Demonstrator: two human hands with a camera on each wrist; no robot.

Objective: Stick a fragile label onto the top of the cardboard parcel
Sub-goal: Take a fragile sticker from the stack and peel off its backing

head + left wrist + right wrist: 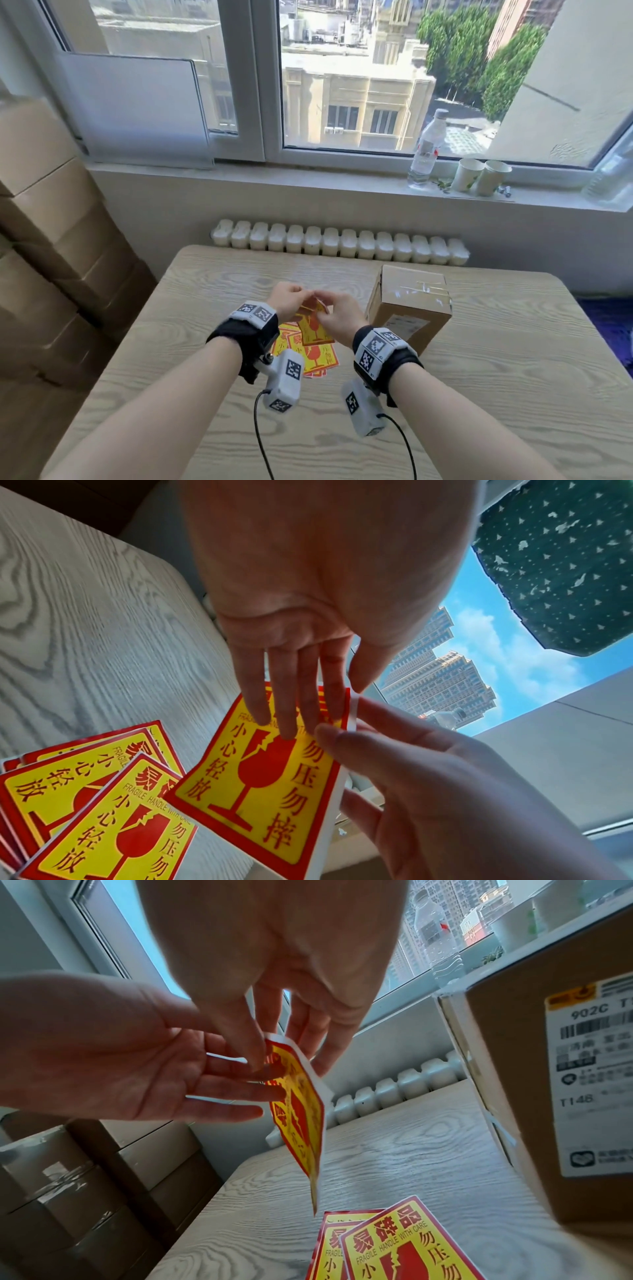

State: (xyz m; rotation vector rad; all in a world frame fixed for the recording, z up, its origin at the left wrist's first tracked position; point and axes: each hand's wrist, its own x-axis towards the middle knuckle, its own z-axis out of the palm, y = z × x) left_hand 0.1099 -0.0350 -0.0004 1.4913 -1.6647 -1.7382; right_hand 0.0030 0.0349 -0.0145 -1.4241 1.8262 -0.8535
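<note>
A red and yellow fragile label on white backing is held in the air above the table, between both hands. My left hand lays straight fingers on its printed face, with the thumb at its top edge. My right hand pinches the label's top corner between thumb and fingers. The cardboard parcel stands just right of the hands, taped on top, with a white shipping label on its near side. The held label hangs tilted.
A fanned pile of spare fragile labels lies on the wooden table under the hands. Stacked cardboard boxes stand at the left. A water bottle and two paper cups sit on the windowsill; a radiator runs behind the table.
</note>
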